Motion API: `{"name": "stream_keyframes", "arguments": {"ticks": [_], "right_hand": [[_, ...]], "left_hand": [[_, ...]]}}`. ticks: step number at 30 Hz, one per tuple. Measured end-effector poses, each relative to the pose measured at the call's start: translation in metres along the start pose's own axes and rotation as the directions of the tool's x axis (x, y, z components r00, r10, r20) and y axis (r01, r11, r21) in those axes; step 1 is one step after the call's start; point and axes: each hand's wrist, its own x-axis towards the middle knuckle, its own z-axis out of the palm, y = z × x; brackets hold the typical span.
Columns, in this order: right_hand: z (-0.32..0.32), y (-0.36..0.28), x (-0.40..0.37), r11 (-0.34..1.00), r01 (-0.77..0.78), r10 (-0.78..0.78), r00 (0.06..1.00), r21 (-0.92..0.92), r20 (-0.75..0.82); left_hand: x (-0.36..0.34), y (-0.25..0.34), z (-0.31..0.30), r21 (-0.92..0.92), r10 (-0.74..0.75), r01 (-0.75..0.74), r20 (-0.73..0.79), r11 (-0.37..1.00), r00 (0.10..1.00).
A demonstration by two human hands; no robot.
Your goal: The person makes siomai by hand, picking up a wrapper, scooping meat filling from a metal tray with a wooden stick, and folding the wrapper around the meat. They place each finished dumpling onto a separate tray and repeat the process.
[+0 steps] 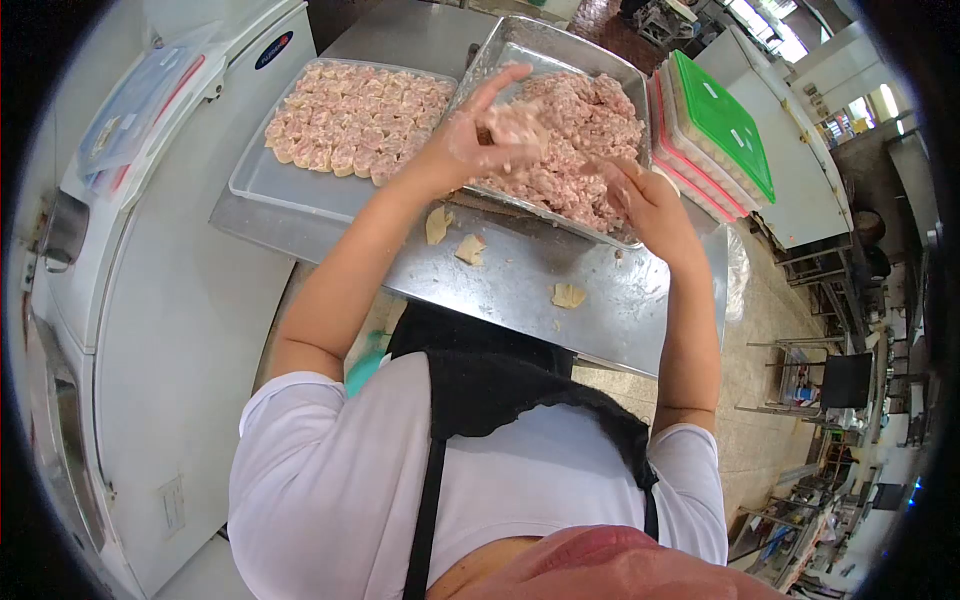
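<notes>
Over a deep metal pan [635,80] of pinkish ground meat [590,115], my left hand [465,145] curls around a lump of meat filling [515,130], with one finger raised. My right hand [650,205] is over the pan's right side, its fingers drawn together toward the meat; what they hold, if anything, is too small to tell. Left of the pan, a clear tray [250,185] bears rows of filled dumplings [350,120]. Pale wrapper scraps [470,250] lie on the metal table [520,290] in front of the pan.
Stacked trays with red edges and a green lid [715,120] stand right of the pan. A white freezer [190,300] is at the left, with plastic lids [140,120] on top. Metal racks and a dark chair [846,380] stand farther right on the tiled floor.
</notes>
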Motion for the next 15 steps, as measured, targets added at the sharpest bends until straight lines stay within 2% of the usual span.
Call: {"name": "stream_keyframes", "arguments": {"ticks": [1,2,3,4,5,6,7,8,9,10,12,13,14,15], "right_hand": [[-0.002,-0.004,-0.003,1.000,0.000,0.002,0.998,-0.029,0.055],[-0.002,-0.006,-0.007,0.998,0.001,0.005,0.994,-0.059,0.110],[0.001,-0.008,-0.011,0.998,-0.001,0.008,0.994,-0.059,0.112],[0.005,-0.011,-0.015,0.988,0.109,-0.104,0.993,-0.110,0.050],[0.009,-0.013,-0.017,0.962,0.215,-0.219,0.976,-0.168,-0.006],[0.014,-0.010,-0.016,0.963,0.213,-0.216,0.976,-0.167,-0.005],[0.022,-0.002,-0.013,0.948,0.282,-0.285,0.959,-0.147,0.001],[0.029,0.008,-0.011,0.929,0.348,-0.351,0.936,-0.127,0.003],[0.033,0.020,-0.007,0.930,0.346,-0.349,0.937,-0.126,0.001],[0.036,0.034,-0.003,0.916,0.359,-0.362,0.932,-0.179,0.020],[0.027,0.048,0.005,0.899,0.372,-0.375,0.927,-0.230,0.033],[0.020,0.051,0.007,0.866,0.369,-0.407,0.912,-0.338,-0.049],[0.016,0.052,0.007,0.824,0.352,-0.446,0.886,-0.443,-0.125],[0.018,0.045,0.001,0.824,0.352,-0.448,0.885,-0.445,-0.130]], "left_hand": [[0.003,0.002,-0.001,-0.001,-0.001,0.001,0.001,1.000,1.000],[0.006,0.003,-0.002,0.091,0.195,-0.195,0.008,0.977,0.981],[0.008,0.005,-0.002,0.179,0.381,-0.380,0.031,0.907,0.924],[0.011,0.007,-0.006,0.178,0.379,-0.378,0.030,0.908,0.925],[0.014,0.009,-0.010,0.120,0.204,-0.230,0.198,0.966,0.959],[0.016,0.012,-0.013,0.090,0.029,-0.066,0.368,0.994,0.929],[0.019,0.018,-0.015,0.088,0.027,-0.064,0.370,0.994,0.929],[0.021,0.024,-0.017,0.189,-0.009,-0.087,0.458,0.978,0.889],[0.022,0.027,-0.017,0.286,-0.054,-0.122,0.537,0.950,0.842],[0.021,0.026,-0.015,0.287,-0.054,-0.123,0.539,0.950,0.841],[0.018,0.015,-0.007,0.402,-0.087,-0.141,0.498,0.905,0.863],[0.016,0.006,-0.003,0.403,-0.087,-0.144,0.503,0.904,0.860],[0.014,-0.006,-0.001,0.355,-0.136,-0.002,0.363,0.935,0.922],[0.014,-0.018,0.000,0.284,-0.197,0.131,0.218,0.950,0.956]]}}
